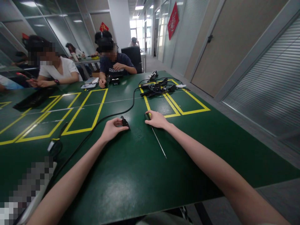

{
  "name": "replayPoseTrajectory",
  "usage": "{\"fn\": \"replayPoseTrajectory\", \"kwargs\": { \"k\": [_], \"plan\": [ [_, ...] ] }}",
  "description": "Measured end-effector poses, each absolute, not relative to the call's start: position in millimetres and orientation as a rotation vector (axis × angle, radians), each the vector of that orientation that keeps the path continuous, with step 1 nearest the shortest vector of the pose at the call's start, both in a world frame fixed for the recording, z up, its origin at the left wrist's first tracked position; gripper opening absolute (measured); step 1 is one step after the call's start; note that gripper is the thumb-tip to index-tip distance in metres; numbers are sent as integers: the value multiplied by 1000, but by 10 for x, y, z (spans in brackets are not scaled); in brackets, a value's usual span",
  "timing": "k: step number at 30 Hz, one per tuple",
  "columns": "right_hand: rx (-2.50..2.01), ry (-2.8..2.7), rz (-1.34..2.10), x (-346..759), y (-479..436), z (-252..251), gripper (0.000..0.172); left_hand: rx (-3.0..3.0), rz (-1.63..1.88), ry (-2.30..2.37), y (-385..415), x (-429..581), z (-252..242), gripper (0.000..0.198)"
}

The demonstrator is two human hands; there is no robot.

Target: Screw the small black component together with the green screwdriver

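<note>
My left hand (pixel 112 128) is closed around a small black part (pixel 125 123), pinched between thumb and fingers just above the green table (pixel 131 175). What kind of part it is I cannot make out. To its right, my right hand (pixel 156 119) grips a screwdriver by its dark handle (pixel 147 117). The screwdriver's long thin metal shaft (pixel 159 142) points back toward me and to the right, its tip low over the tabletop. The two hands are apart, and the screwdriver does not touch the black part.
A tangle of black cables (pixel 159 87) lies at the far right. One thick black cord (pixel 112 115) runs across the table past my left arm. Yellow tape rectangles (pixel 100 107) mark the surface. A partly pixelated device (pixel 30 187) lies at near left. Other people sit across the table.
</note>
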State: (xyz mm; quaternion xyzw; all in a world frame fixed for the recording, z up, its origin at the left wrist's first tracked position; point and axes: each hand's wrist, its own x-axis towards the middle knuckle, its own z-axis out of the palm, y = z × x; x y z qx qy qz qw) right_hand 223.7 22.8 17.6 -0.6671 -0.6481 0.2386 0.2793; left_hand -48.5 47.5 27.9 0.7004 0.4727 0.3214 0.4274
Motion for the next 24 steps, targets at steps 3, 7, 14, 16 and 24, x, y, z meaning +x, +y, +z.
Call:
{"fn": "replayPoseTrajectory", "kwargs": {
  "k": [3, 7, 14, 16, 24],
  "plan": [
    [-1633, -1659, 706, 2289, 173, 287, 40, 1712, 757, 1036, 312, -305, 183, 50],
    [-1379, -1468, 723, 2411, 110, 467, 55, 1848, 743, 954, 163, -157, 103, 43],
    [-976, -1293, 494, 2703, 41, 805, 69, 1961, 788, 968, 121, -157, 75, 43],
    [-906, -1307, 394, 2748, 41, 870, 65, 1963, 784, 968, 117, -157, 84, 43],
    [-839, -1356, 269, 2769, 54, 863, 56, 1896, 758, 970, 88, -127, 125, 43]
  ]
}}
